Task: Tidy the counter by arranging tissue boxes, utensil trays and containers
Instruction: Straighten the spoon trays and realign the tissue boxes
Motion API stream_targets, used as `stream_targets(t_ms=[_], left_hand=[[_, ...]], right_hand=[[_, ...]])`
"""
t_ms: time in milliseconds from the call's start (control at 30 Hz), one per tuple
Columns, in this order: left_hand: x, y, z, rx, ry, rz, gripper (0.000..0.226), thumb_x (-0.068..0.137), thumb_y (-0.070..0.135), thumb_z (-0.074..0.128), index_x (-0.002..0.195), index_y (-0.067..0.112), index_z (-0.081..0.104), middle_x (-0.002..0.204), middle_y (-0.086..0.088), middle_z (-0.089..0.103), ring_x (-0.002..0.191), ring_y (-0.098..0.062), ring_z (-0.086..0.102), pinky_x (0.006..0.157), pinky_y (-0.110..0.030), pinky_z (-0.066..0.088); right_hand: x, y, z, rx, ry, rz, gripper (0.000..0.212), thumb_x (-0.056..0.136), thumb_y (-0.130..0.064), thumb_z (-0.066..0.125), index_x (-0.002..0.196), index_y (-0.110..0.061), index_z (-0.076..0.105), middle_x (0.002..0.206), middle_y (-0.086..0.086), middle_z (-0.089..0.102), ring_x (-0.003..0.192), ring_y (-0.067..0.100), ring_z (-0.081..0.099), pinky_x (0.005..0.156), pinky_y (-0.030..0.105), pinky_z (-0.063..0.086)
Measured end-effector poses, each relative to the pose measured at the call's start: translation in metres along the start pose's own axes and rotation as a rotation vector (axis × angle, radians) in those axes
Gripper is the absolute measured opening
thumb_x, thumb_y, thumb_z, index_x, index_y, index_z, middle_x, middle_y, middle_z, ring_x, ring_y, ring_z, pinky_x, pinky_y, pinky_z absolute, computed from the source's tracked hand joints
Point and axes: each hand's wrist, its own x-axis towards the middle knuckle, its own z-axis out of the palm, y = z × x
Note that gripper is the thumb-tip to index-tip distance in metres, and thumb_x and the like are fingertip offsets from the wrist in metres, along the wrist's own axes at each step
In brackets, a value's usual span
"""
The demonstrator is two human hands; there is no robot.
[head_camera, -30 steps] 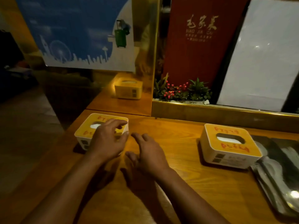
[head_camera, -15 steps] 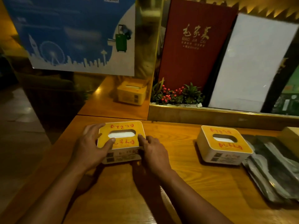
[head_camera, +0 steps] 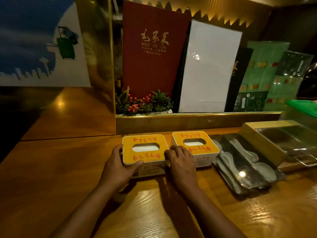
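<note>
— What is happening at the tabletop (head_camera: 51,169)?
— Both hands clasp a yellow-topped tissue box (head_camera: 145,148): the left hand (head_camera: 118,167) on its left side, the right hand (head_camera: 181,162) on its right.
— And where does it sit?
— Just beside a second tissue box (head_camera: 195,145), near the back ledge (head_camera: 197,120). A metal tray of spoons (head_camera: 243,162) lies to the right.

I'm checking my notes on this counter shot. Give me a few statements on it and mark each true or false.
1. Both hands grip the left tissue box. True: left hand, right hand.
2. The two tissue boxes are stacked. False: the right tissue box stands beside it.
3. Spoons lie right of the boxes. True.
4. The red menu lies flat on the counter. False: it stands upright behind.
</note>
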Motion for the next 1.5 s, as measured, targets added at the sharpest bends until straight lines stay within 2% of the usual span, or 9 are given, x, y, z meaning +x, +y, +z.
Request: stream_targets(t_ms=[133, 267, 467, 600, 767, 867, 1033, 1200, 1500], left_hand=[[0.007, 0.004, 0.016, 0.000, -0.001, 0.015, 0.090, 0.069, 0.040, 0.090, 0.144, 0.031, 0.041, 0.134, 0.005, 0.063, 0.116, -0.012, 0.060, 0.092, -0.045, 0.058], [0.010, 0.007, 0.026, 0.014, 0.000, 0.019, 0.090, 0.069, 0.041, 0.090, 0.144, 0.032, 0.040, 0.135, 0.004, 0.063, 0.115, -0.011, 0.059, 0.092, -0.044, 0.058], [0.013, 0.008, 0.035, 0.024, 0.009, 0.045, 0.090, 0.071, 0.038, 0.089, 0.146, 0.028, 0.040, 0.138, 0.002, 0.061, 0.113, -0.008, 0.055, 0.089, -0.035, 0.056], [0.015, 0.009, 0.036, 0.021, 0.014, 0.058, 0.089, 0.073, 0.036, 0.088, 0.146, 0.027, 0.039, 0.139, 0.001, 0.060, 0.112, -0.007, 0.053, 0.086, -0.030, 0.054], [0.017, 0.009, 0.036, 0.016, 0.011, 0.059, 0.091, 0.072, 0.038, 0.088, 0.147, 0.028, 0.038, 0.142, 0.000, 0.058, 0.117, -0.008, 0.052, 0.093, -0.042, 0.057], [0.019, 0.009, 0.036, 0.015, 0.016, 0.059, 0.091, 0.072, 0.039, 0.088, 0.147, 0.029, 0.038, 0.142, 0.000, 0.059, 0.118, -0.009, 0.052, 0.094, -0.044, 0.057], [0.019, 0.009, 0.036, 0.003, 0.021, 0.062, 0.091, 0.072, 0.040, 0.088, 0.147, 0.029, 0.038, 0.141, 0.001, 0.059, 0.121, -0.014, 0.055, 0.093, -0.044, 0.057], [0.014, 0.010, 0.042, 0.011, 0.060, 0.067, 0.088, 0.075, 0.037, 0.087, 0.148, 0.025, 0.039, 0.138, -0.001, 0.061, 0.117, -0.016, 0.059, 0.092, -0.045, 0.057], [0.007, 0.014, 0.043, 0.025, 0.086, 0.056, 0.086, 0.075, 0.035, 0.087, 0.146, 0.025, 0.041, 0.136, -0.001, 0.061, 0.110, -0.011, 0.056, 0.091, -0.042, 0.057]], right_hand=[[-0.004, 0.015, -0.001, -0.025, 0.052, 0.010, 0.043, 0.079, -0.042, 0.076, 0.116, -0.022, 0.062, 0.128, 0.001, 0.060, 0.123, 0.025, 0.049, 0.105, 0.044, 0.041], [-0.006, 0.023, 0.000, 0.032, 0.060, 0.062, 0.048, 0.077, -0.034, 0.082, 0.120, -0.020, 0.063, 0.130, 0.004, 0.061, 0.123, 0.027, 0.053, 0.100, 0.045, 0.046], [-0.005, 0.028, 0.004, 0.056, 0.052, 0.089, 0.052, 0.081, -0.033, 0.079, 0.128, -0.018, 0.061, 0.134, 0.007, 0.059, 0.127, 0.029, 0.050, 0.102, 0.045, 0.046], [-0.003, 0.028, 0.005, 0.053, 0.062, 0.103, 0.052, 0.079, -0.034, 0.080, 0.126, -0.019, 0.063, 0.131, 0.006, 0.061, 0.124, 0.029, 0.052, 0.099, 0.045, 0.047], [-0.002, 0.027, 0.006, 0.031, 0.097, 0.103, 0.052, 0.076, -0.033, 0.083, 0.122, -0.018, 0.065, 0.126, 0.006, 0.063, 0.119, 0.029, 0.055, 0.094, 0.045, 0.049], [-0.002, 0.026, 0.006, 0.024, 0.116, 0.107, 0.050, 0.076, -0.034, 0.083, 0.120, -0.020, 0.065, 0.123, 0.005, 0.064, 0.117, 0.028, 0.056, 0.092, 0.044, 0.050], [-0.001, 0.025, 0.007, 0.023, 0.125, 0.123, 0.045, 0.078, -0.038, 0.080, 0.119, -0.022, 0.066, 0.120, 0.003, 0.063, 0.114, 0.025, 0.055, 0.089, 0.041, 0.049], [-0.003, 0.026, 0.007, 0.031, 0.134, 0.138, 0.044, 0.079, -0.036, 0.080, 0.118, -0.021, 0.068, 0.115, 0.003, 0.063, 0.111, 0.025, 0.056, 0.085, 0.041, 0.050], [-0.004, 0.028, 0.007, 0.017, 0.146, 0.133, 0.043, 0.078, -0.034, 0.082, 0.116, -0.020, 0.069, 0.110, 0.003, 0.064, 0.103, 0.025, 0.057, 0.078, 0.040, 0.051]])
